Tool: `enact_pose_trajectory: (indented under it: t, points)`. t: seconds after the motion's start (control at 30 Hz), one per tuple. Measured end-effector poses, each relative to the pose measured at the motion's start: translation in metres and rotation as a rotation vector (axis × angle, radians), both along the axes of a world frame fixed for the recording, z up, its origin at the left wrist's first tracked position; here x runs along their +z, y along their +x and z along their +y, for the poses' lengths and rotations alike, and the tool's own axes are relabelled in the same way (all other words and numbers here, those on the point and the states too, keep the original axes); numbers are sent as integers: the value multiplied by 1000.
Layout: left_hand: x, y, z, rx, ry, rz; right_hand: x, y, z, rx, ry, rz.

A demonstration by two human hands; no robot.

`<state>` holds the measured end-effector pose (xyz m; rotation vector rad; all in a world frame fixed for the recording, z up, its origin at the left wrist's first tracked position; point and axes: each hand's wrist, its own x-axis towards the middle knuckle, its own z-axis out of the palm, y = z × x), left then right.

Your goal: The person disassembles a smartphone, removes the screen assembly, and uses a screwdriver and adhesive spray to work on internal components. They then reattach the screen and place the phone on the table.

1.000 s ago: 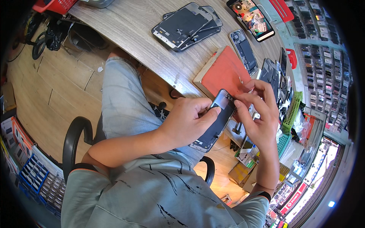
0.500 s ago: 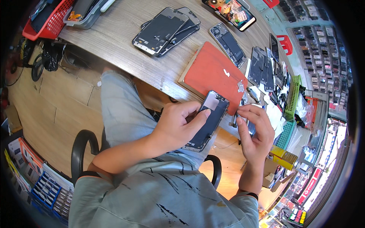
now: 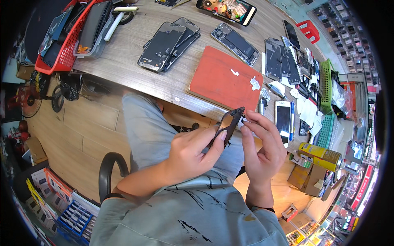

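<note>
My left hand grips a dark phone screen assembly, tilted almost on edge, with the thumb across it. My right hand is closed at that assembly's top corner, its fingertips around something small that I cannot make out. Just beyond them a red-orange pad lies at the desk's front edge with small pale scraps on it. Behind it are an opened phone and stacked screens. A white phone lies right of my hands.
The wooden desk holds a red basket, a phone on a stand, more dark screens, green baskets and a yellow spray can. A black chair armrest is at my left.
The screen assembly in my left hand has tipped from facing up to nearly edge-on. My right hand moved slightly away, then back to its top corner. The view has shifted, showing more of the desk.
</note>
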<state>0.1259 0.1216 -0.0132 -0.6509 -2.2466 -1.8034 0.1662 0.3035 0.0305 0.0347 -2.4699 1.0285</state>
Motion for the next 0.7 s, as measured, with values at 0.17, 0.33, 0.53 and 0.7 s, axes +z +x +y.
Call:
enact_pose_trajectory:
  t: [0.17,0.33,0.53,0.7]
  points:
    - [1,5,3,9,-62,119,1,-3,-7,18,-10,37]
    - [-2,7,3,14,-72,186,-4,-6,-9,38,-88,60]
    - [-4,7,5,19,-90,250,-4,-4,-10,32,-109,53]
    - [-3,8,6,23,-133,279,-3,-4,-8,38,-122,57]
